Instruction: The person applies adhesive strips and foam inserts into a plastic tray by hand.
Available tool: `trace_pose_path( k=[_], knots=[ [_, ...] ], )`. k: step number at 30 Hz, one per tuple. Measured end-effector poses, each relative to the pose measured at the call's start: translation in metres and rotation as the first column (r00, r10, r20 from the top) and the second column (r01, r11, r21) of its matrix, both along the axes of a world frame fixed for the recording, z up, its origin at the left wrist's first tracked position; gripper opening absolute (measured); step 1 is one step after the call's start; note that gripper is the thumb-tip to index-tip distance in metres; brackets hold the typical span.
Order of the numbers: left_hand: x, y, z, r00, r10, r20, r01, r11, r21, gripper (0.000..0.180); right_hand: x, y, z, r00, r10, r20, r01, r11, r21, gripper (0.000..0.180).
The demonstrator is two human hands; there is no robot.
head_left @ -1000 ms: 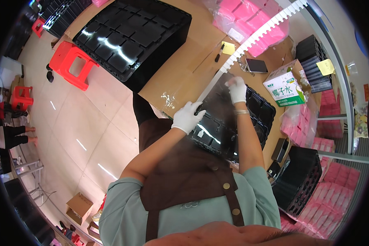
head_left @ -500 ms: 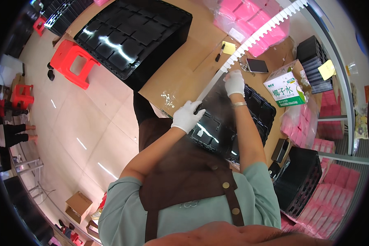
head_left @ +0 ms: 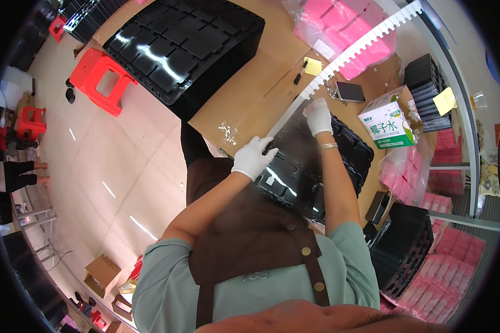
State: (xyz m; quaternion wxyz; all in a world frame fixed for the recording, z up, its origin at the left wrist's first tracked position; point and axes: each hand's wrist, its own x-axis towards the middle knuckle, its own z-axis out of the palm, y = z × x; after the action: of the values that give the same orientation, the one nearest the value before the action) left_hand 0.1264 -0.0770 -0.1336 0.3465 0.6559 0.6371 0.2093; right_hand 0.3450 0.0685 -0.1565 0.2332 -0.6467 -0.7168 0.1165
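Observation:
In front of me lies a black moulded plastic tray (head_left: 286, 177) with a glossy surface and several compartments. My left hand (head_left: 253, 159), in a white glove, is closed at its left edge, with thumb and fingers around a dark rim. My right hand (head_left: 319, 119), also gloved, is over the tray's far part, its fingers curled in. What they hold, if anything, is too blurred to make out. Between my hands is a dark, smeared area. A white strip with a toothed edge (head_left: 344, 58) slants from near my left hand to the upper right.
A tall stack of black trays (head_left: 178, 53) stands far left on the brown table. A yellow note (head_left: 313, 66), a black marker (head_left: 300, 73), a phone (head_left: 350, 92) and a white-green carton (head_left: 389, 119) lie beyond. Pink wrapped packs (head_left: 344, 28) are behind; red stools (head_left: 100, 80) stand left.
My right hand has shifted slightly right and towards me. My left hand stays at the tray's edge. The whole view has moved a little.

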Motion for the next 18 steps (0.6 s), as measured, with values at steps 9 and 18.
trace_pose_path(
  k=[9, 18],
  knots=[
    [0.001, -0.002, -0.001, 1.000, -0.006, -0.023, 0.005, 1.000, -0.025, 0.041, -0.008, -0.003, -0.002, 0.993, -0.112, 0.032, 0.110, 0.991, 0.076, 0.003],
    [0.001, -0.002, -0.005, 0.999, 0.013, -0.044, -0.011, 0.999, 0.038, 0.040, -0.021, -0.106, 0.053, 0.865, -0.192, -0.463, 0.051, 0.953, -0.299, 0.007]
  ],
)
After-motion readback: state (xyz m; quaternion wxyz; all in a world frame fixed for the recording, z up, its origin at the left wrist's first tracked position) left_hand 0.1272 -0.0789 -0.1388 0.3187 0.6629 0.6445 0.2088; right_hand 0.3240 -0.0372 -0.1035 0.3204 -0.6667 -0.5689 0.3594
